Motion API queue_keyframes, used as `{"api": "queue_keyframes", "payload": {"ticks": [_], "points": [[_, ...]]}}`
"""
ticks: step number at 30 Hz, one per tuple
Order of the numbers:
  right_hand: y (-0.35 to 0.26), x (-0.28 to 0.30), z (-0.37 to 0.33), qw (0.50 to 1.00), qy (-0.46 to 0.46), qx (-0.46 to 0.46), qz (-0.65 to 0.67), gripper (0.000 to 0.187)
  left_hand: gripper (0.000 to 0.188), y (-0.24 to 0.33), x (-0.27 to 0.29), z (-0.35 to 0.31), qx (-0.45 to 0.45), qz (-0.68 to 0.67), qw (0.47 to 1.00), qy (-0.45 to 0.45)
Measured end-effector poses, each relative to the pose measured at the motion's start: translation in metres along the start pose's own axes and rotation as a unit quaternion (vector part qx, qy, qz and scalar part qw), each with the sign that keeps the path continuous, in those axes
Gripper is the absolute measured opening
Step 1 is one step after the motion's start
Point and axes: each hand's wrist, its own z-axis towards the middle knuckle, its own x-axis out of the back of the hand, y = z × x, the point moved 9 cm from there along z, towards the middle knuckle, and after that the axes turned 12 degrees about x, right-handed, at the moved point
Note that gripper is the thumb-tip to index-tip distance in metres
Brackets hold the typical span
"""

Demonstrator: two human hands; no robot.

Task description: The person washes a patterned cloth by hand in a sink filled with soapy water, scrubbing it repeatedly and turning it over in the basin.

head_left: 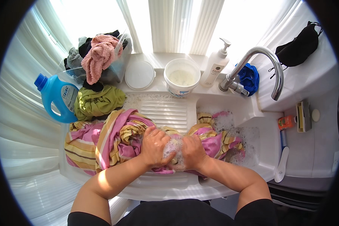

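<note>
A pink and yellow striped cloth lies bunched across the white washboard, and its right end hangs into the sink basin. My left hand is closed around a fold of the wet cloth in the middle. Close beside it, my right hand also grips the cloth, fingers curled. White suds cover the stretch of fabric between both hands. More foam floats on the water in the basin. My fingertips are partly hidden by fabric and foam.
A blue detergent bottle, green cloth and a clear bin of clothes stand left. Behind are a round lid, white tub, pump bottle and chrome faucet. A white-handled brush lies right of the sink.
</note>
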Motion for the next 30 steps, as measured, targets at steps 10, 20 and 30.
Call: {"api": "queue_keyframes", "payload": {"ticks": [10,20,30], "points": [[0.022,0.006,0.021,0.983,0.032,-0.053,0.175,0.053,0.025,-0.007,-0.009,0.029,0.004,-0.024,0.999,-0.026],[0.049,-0.005,0.011,0.969,0.055,-0.149,0.190,0.053,0.016,-0.018,-0.037,0.043,-0.076,0.126,0.989,-0.024],[0.037,0.041,-0.078,0.983,-0.082,-0.136,0.090,0.087,0.057,0.021,0.016,-0.028,0.024,0.058,0.997,0.046]]}}
